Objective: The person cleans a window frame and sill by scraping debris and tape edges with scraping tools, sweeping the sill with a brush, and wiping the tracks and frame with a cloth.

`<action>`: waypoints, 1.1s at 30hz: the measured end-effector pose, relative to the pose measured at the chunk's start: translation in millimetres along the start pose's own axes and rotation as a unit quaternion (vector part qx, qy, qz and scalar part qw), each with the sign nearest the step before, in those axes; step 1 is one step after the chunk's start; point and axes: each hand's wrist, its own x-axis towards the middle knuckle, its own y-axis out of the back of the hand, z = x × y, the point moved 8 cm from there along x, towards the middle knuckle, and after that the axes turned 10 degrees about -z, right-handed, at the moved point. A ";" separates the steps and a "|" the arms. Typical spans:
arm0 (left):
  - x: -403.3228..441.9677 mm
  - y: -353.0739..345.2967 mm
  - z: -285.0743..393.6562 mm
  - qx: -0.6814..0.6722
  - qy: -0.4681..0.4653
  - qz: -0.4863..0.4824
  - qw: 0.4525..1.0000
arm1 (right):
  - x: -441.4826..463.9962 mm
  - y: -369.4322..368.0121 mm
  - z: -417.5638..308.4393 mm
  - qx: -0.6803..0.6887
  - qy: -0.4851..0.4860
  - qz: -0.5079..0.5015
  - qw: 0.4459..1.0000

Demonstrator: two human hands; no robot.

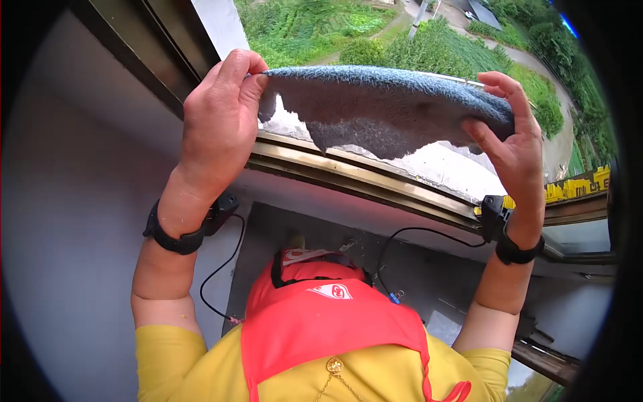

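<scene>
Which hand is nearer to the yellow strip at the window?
Right. The right hand is above-left of the yellow strip in the picture; the left hand is farther left, at the other end of the cloth.

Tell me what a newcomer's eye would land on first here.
Most likely the bright red apron, at the bottom centre over a yellow shirt. Next comes the ragged-edged, blue-grey cloth stretched between the left hand and right hand, across the upper middle. Beyond it, vivid greenery fills the window view at the top.
</scene>
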 end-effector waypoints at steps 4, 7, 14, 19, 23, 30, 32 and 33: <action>3.4 -24.2 -13.6 0.036 -0.046 -0.034 0.998 | -7.7 -27.4 39.1 -0.012 -0.045 -0.071 0.996; -6.2 -54.2 -41.5 0.045 -0.002 -0.117 0.992 | -24.0 -66.9 77.1 -0.038 -0.125 -0.159 0.979; -12.0 -101.6 -57.6 0.015 0.021 -0.249 0.968 | -26.7 -86.9 88.7 -0.257 -0.092 -0.100 0.957; -21.6 -120.2 -62.8 0.063 -0.024 -0.303 0.951 | -27.5 -98.1 76.9 -0.119 -0.103 -0.210 0.965; -10.5 -103.7 -59.5 0.026 -0.038 -0.187 0.981 | -34.4 -89.8 83.1 -0.238 -0.016 -0.109 0.965; -17.6 -66.6 -55.9 -0.098 0.022 -0.143 0.985 | -42.5 -94.1 91.9 0.079 -0.173 -0.072 0.979; -22.1 -59.3 -51.1 -0.102 -0.002 -0.131 0.986 | -36.6 -110.2 66.5 0.021 -0.110 -0.106 0.988; -23.9 -55.5 -47.8 -0.102 -0.013 -0.122 0.987 | -34.2 -117.3 50.1 -0.093 -0.018 -0.117 0.989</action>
